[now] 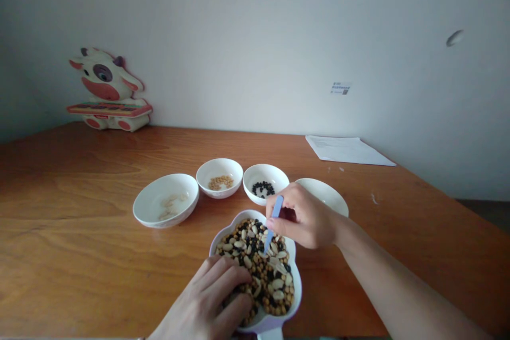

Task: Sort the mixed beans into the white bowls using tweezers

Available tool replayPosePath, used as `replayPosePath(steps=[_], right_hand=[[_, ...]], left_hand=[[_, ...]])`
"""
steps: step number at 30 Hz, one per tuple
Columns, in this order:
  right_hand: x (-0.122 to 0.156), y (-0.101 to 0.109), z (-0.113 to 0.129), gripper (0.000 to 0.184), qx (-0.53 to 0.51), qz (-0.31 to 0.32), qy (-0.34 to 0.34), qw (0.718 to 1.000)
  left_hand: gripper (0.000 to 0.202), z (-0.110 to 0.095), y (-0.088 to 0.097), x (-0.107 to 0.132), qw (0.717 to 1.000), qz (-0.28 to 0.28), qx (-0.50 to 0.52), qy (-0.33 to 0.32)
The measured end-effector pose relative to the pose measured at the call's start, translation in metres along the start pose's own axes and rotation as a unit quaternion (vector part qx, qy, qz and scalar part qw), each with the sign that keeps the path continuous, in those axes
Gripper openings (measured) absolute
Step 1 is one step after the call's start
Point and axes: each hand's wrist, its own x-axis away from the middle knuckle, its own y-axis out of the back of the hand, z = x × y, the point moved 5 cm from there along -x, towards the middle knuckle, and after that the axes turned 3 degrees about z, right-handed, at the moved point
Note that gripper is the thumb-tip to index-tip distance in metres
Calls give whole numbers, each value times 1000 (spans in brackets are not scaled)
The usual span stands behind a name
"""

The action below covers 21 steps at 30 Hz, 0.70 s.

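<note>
In front of me sits a white scalloped tray with a pale purple edge and a handle at the near side. It holds a mix of black beans, yellow soybeans and pale peanuts. My left hand curls over the tray's left rim, its fingertips down at the beans. Between the thumb and fingers of my right hand are light blue tweezers, slanted with the tip down among the peanuts. Whether the tip grips anything I cannot tell.
Beyond the tray stand white bowls: one with pale flat pieces, one with soybeans, one with black beans, and one partly behind my right hand. Farther back are a cow toy keyboard and papers by the wall.
</note>
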Motion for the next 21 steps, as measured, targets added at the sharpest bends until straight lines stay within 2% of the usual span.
replayPosePath(steps=[2, 4, 7, 10, 13, 21], right_hand=[[2, -5, -1, 19, -26, 63, -4, 998], [3, -10, -4, 18, -11, 87, -9, 996], [2, -11, -9, 17, 21, 20, 5, 1000], [4, -10, -12, 18, 1, -49, 31, 998], [6, -15, -11, 15, -9, -55, 59, 997], [2, -32, 1, 14, 52, -63, 93, 992]], left_hand=[[20, 0, 2, 0, 1000, 0, -5, -4], [23, 0, 3, 1, 1000, 2, -10, -6], [23, 1, 3, 2, 1000, 6, -12, 3], [24, 2, 3, 3, 1000, -1, -11, 14], [29, 1, 4, 1, 999, -15, -21, 20], [35, -2, -2, 0, 997, -16, -76, -5]])
